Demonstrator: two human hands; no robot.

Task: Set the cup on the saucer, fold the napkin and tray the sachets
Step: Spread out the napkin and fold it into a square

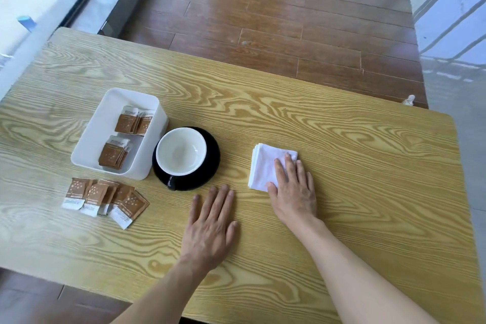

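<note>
A cup (pixel 181 151), white inside and black outside, stands on a black saucer (pixel 213 163) at the table's middle. To its left is a white tray (pixel 105 123) with two small stacks of brown sachets (pixel 126 137) in it. Several more brown sachets (pixel 105 198) lie fanned on the table in front of the tray. A white napkin (pixel 265 166), folded into a small square, lies right of the saucer. My right hand (pixel 294 187) rests flat on the napkin's near right part. My left hand (pixel 210 226) lies flat on the table in front of the saucer, holding nothing.
The wooden table (pixel 342 139) ends at a far edge, with brown floorboards (pixel 263 21) beyond. A glass wall and dark frame run along the far left. Bare table surface stretches to the right of the napkin and along the near edge.
</note>
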